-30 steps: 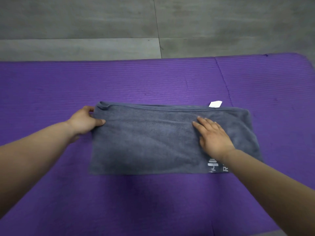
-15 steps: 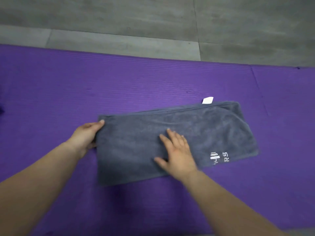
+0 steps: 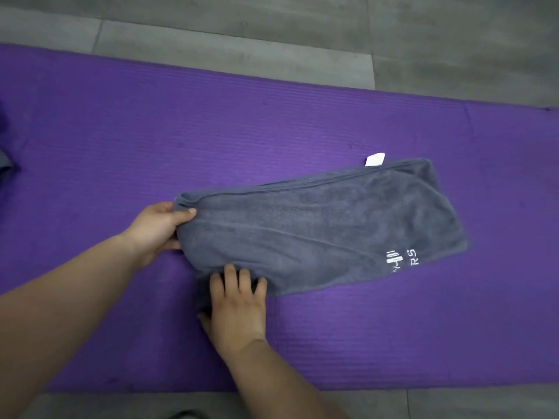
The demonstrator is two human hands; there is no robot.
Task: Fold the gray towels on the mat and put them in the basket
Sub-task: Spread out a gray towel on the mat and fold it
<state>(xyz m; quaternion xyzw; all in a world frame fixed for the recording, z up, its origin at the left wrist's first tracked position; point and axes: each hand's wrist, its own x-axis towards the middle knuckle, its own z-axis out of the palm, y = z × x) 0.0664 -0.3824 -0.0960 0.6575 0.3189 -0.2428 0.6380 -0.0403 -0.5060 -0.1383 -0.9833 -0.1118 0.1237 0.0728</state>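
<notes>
Mat [image 3: 272, 140]: cut off by the left and right picture edges; full length not shown.
Gray cloth [image 3: 4, 161]: at the left edge, mostly out of frame; possibly a second towel.
Towel [image 3: 317, 225]: near-left corner hidden under the right hand [image 3: 239, 309].
White lettering [image 3: 403, 260]: partly lost in a fold; only "RS" legible.
Left hand [image 3: 157, 228]: fingers hidden beneath the towel end.
White tag [image 3: 375, 160]: print too small to read.

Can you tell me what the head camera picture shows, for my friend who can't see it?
A person's left hand pinches the left end of a folded gray towel on a purple mat, while the right hand grips the towel's near left corner. The towel lies slanted, with a white tag at its far edge and white lettering near its right end.
</notes>
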